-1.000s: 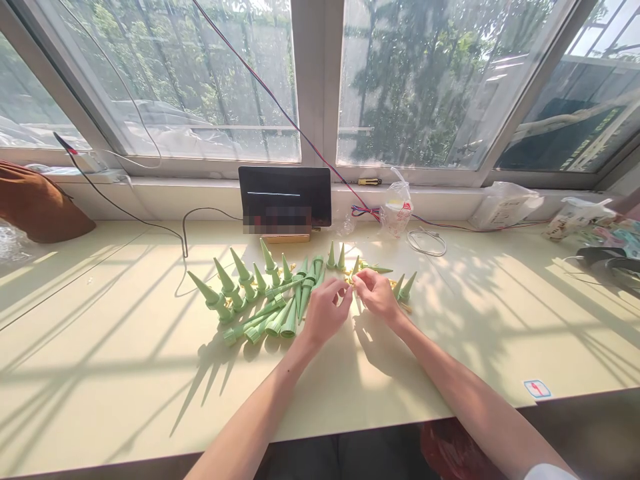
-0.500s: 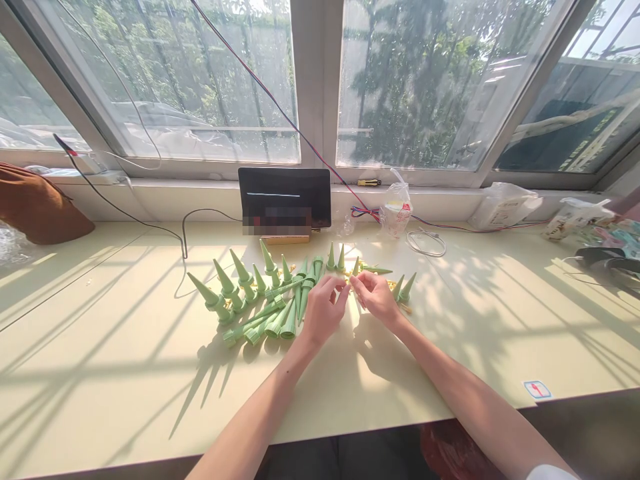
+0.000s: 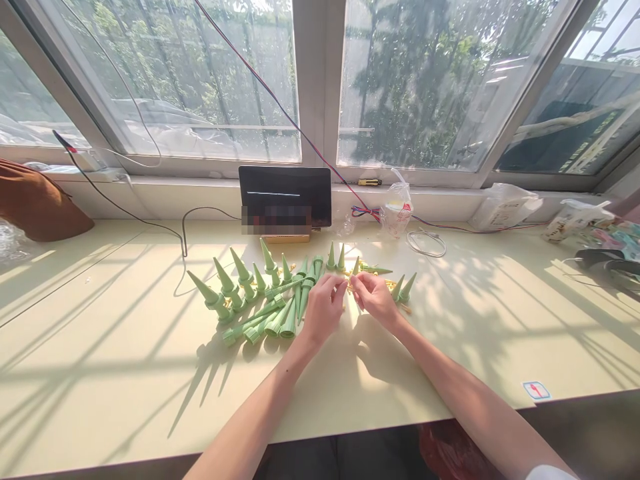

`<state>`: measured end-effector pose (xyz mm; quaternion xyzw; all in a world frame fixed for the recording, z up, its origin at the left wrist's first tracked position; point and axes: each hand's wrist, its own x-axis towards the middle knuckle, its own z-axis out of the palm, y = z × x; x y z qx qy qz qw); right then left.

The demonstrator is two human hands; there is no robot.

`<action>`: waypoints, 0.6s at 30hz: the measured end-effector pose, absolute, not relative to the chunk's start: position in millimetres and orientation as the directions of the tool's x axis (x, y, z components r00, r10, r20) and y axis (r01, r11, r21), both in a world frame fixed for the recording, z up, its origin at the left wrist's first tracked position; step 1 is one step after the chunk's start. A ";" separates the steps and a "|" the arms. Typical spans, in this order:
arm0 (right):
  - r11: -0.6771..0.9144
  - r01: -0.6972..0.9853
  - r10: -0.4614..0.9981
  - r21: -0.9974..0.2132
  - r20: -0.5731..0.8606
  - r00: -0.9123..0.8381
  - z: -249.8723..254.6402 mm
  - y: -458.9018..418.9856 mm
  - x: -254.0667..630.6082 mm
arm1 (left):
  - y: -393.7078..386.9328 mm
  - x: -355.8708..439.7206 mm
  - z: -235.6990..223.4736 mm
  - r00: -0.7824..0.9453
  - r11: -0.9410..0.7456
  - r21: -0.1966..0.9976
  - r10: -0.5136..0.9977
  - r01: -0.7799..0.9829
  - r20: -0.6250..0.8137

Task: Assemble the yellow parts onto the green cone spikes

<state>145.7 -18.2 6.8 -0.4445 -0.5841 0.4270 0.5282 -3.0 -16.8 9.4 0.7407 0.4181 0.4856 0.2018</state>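
Note:
My left hand (image 3: 325, 304) is closed in a pinch above the table, left of my right hand (image 3: 373, 297). The right hand is pinched too, its fingertips close to the left ones; whatever small piece they hold is too hidden to name. Beside my left hand lie several hollow green plastic spikes (image 3: 287, 323) in a loose pile. More green cones stand upright with collars, such as one green cone (image 3: 241, 265) at the left. Behind and around my fingers are small yellow pieces (image 3: 391, 284), partly covered, and a pair of upright green cones (image 3: 408, 287) stands to the right.
A dark tablet (image 3: 285, 193) leans at the back of the pale table (image 3: 125, 400). Behind my hands are a plastic-bagged cup (image 3: 397, 212), a coiled white cable (image 3: 427, 244) and a yellow cutter (image 3: 369, 182) on the sill. A brown bag (image 3: 40, 203) is at far left.
My fingertips have shifted slightly, and the two hands stay close together in a pinch. The green cones and everything else stay in place.

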 end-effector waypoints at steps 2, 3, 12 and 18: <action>0.240 0.033 0.969 -0.970 0.237 -0.065 6.2 -17.7 145.9 | -17.1 -3.1 10.4 0.162 -0.559 0.712 0.821 0.424 0.548; 0.234 0.015 0.970 -0.972 0.232 -0.074 6.3 -17.6 146.0 | -17.3 -3.3 10.8 0.155 -0.556 0.714 0.822 0.426 0.548; 0.128 -0.162 0.984 -0.978 0.145 -0.101 9.7 -16.2 146.7 | -16.9 -3.6 10.9 0.136 -0.545 0.715 0.826 0.437 0.547; 0.084 -0.322 0.988 -0.943 0.120 -0.095 5.2 -9.7 151.8 | -17.2 -3.5 11.5 0.132 -0.552 0.707 0.820 0.442 0.557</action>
